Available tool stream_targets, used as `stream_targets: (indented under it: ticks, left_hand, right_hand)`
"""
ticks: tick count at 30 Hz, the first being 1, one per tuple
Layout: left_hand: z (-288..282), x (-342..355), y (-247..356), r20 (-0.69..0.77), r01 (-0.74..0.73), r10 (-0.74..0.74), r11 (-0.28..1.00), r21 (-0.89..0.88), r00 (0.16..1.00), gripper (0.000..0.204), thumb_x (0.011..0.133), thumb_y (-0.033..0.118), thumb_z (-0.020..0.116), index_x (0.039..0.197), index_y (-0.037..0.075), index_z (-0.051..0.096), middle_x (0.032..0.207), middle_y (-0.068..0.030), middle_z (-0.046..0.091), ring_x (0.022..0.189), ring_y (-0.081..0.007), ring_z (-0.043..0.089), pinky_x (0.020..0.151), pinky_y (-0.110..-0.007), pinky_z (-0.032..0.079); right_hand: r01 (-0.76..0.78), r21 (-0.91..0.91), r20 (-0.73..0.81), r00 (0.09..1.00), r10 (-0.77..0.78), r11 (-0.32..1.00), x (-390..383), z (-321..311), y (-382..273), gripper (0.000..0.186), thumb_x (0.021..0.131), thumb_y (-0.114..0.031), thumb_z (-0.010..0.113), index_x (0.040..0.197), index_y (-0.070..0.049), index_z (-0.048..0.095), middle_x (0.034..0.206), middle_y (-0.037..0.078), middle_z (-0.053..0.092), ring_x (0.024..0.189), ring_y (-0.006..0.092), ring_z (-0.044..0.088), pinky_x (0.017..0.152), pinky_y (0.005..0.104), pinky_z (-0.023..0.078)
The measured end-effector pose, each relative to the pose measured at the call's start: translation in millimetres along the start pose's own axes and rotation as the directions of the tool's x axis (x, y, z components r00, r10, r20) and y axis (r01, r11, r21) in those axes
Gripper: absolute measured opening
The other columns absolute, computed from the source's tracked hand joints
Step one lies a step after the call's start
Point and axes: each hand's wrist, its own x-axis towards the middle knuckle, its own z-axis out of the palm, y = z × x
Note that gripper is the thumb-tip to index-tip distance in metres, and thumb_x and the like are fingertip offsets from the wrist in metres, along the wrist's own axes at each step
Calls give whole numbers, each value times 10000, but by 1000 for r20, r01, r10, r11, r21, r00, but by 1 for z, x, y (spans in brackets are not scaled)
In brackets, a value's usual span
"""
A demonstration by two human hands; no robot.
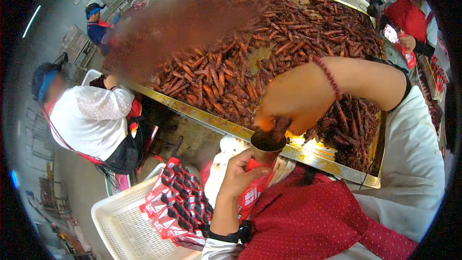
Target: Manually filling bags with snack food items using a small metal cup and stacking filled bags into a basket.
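My left hand (238, 175) is closed round a red pouch (252, 191) and the metal funnel (267, 147) at its mouth. Above them, my right hand (296, 98) points downward, its fingers closed on a dark brown stick-shaped piece of meat (282, 125). The piece's lower end is at the funnel's opening; how deep it reaches I cannot tell. Beyond my hands, a large metal tray (211, 120) holds a heap of similar glossy reddish-brown meat pieces (216, 74). The inside of the pouch is hidden.
At my left, a white plastic basket (122, 216) holds rows of red pouches (178, 202). A person in white (89, 120) is at the tray's left, another (98, 26) farther back, and one in a red apron (409, 17) at the far right. A brown blur (178, 29) covers the tray's far left.
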Motion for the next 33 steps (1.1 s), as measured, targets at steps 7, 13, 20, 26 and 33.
stream_targets:
  ticks: [7,13,20,26,33]
  left_hand:
    - [-7,-18,5,-106,-97,95,995,-14,990,361,685,-84,695,1028,20,643,1013,-22,657,947,-109,575,884,-276,432]
    - [-17,-44,26,-94,-280,345,868,410,934,457,679,39,766,1109,5,615,996,-101,678,893,-172,632,811,-305,488]
    - [-52,-130,56,-291,-167,412,778,605,864,389,737,106,715,1111,58,618,1011,-162,658,854,-238,665,733,-316,518]
    - [-127,-273,14,-577,396,653,422,815,491,235,778,104,674,1004,52,635,896,-103,664,834,-209,643,738,-330,511]
    - [-89,-256,-96,-734,447,439,592,670,518,272,675,88,777,903,30,640,836,-99,652,867,-239,604,781,-342,466]
  right_hand:
    - [52,332,-439,892,106,942,-3,21,-22,389,802,-291,673,1068,-21,586,909,161,644,806,290,618,725,355,494]
    - [-106,-58,-52,993,103,993,36,49,-59,473,881,-503,526,923,-37,592,802,205,626,696,380,606,597,461,477]
    - [137,536,-396,912,105,833,83,71,-52,387,958,-398,459,915,-43,607,694,109,611,618,221,609,566,345,485]
    - [192,697,-675,501,542,690,46,94,26,337,935,-260,536,1142,5,522,1004,130,614,849,199,642,594,331,530]
    - [534,801,-539,445,715,272,37,93,56,409,936,-429,488,1141,-79,539,1006,73,563,683,193,603,583,356,526]
